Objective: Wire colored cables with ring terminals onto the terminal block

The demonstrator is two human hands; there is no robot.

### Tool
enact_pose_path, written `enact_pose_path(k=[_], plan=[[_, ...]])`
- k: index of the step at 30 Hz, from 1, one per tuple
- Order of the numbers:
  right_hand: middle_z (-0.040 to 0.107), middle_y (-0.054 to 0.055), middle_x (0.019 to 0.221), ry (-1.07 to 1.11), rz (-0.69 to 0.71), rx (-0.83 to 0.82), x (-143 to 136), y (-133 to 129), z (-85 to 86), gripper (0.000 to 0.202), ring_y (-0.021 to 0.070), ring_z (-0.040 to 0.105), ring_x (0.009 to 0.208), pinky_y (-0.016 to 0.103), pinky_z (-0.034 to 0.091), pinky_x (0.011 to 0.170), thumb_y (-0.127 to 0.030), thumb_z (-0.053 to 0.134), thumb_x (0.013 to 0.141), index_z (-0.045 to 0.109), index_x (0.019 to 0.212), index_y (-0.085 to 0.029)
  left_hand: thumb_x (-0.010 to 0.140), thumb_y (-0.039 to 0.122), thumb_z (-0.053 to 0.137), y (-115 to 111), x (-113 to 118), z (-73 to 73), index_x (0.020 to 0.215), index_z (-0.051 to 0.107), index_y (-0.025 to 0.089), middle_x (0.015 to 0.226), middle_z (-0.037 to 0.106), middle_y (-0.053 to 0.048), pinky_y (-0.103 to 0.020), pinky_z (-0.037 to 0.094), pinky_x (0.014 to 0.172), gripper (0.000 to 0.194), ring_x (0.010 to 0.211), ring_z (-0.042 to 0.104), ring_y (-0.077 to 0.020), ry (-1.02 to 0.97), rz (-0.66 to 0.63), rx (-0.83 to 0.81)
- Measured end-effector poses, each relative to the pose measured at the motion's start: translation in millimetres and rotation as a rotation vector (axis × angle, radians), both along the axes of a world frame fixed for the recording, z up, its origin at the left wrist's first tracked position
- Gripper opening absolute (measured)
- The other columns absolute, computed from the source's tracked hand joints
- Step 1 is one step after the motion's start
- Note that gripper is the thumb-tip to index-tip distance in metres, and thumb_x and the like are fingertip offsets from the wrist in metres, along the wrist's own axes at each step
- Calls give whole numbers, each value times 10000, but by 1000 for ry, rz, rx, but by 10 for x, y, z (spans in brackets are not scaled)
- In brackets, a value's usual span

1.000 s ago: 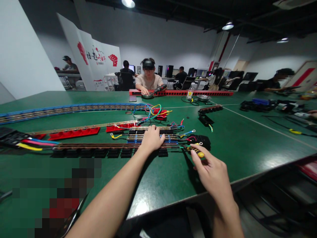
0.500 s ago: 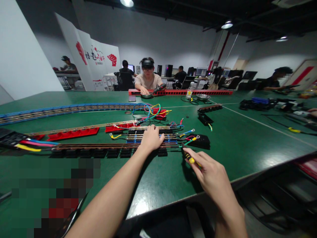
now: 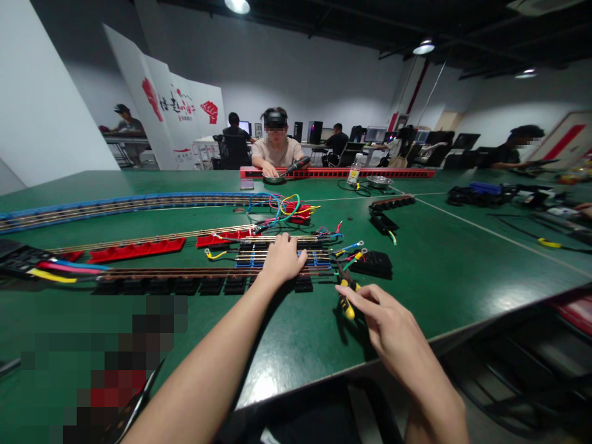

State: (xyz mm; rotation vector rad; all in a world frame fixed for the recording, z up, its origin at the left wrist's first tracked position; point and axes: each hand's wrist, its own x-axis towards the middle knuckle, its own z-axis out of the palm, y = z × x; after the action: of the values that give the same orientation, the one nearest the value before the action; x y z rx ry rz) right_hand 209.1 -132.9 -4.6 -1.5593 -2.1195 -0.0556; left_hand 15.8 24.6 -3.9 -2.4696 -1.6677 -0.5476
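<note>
My left hand (image 3: 283, 256) lies across the conductor rail strip (image 3: 250, 254), its fingers bent over the far edge and its thumb resting near the blue holders. Thin metal bars run under the palm, which hides part of them. With my right hand (image 3: 386, 311) I hold yellow-and-black pliers (image 3: 346, 305), handles toward me and slightly spread. Their jaws are at the strip's right end, by the green wire (image 3: 355, 264) with a yellow sleeve and ring terminal. A blue wire (image 3: 350, 248) with a ring terminal sticks out just behind.
Farther left lie red holders (image 3: 139, 249) and a long blue rail (image 3: 139, 201). A black block (image 3: 375, 264) sits right of the wire ends. Across the green table (image 3: 444, 265) a person (image 3: 276, 145) reaches into a metal bowl (image 3: 274, 179); a bottle (image 3: 354, 171) stands nearby.
The pliers have swung so their handles point more toward me and show more, with the fingers of my right hand looser. The green wire's end has shifted slightly left. My left hand stays put.
</note>
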Motion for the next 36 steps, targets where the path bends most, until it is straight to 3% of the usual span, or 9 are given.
enact_pose_path(k=[13,24,33,36], plan=[[604,58,989,52,10,-31,-8,-14,0,607,166,609,881,320,521,807,-9,352,865,567,1337,-324,935,401,457,12,5,-18,1116,618,116,1121,577,-154,-401,467,912,374,1069,529,-289,7,1,21],[665,43,945,132,-57,-6,-89,6,70,375,160,659,799,281,528,781,-294,495,950,580,1315,-288,938,403,449,11,-2,-13,1143,604,123,1134,571,-153,-385,457,930,379,1097,520,-281,-3,-5,8],[714,88,1089,231,-153,-9,-133,18,108,468,199,703,899,304,541,791,-421,406,980,510,1392,-225,937,403,450,1,-7,7,1148,600,121,1151,568,-159,-388,453,932,383,1103,516,-280,-3,0,-17],[732,100,1007,267,-194,-35,-146,16,117,520,222,710,883,316,544,736,-455,371,981,479,1411,-185,938,404,453,1,-7,13,1153,598,123,1155,566,-155,-382,451,940,382,1114,513,-274,-6,-1,-22]])
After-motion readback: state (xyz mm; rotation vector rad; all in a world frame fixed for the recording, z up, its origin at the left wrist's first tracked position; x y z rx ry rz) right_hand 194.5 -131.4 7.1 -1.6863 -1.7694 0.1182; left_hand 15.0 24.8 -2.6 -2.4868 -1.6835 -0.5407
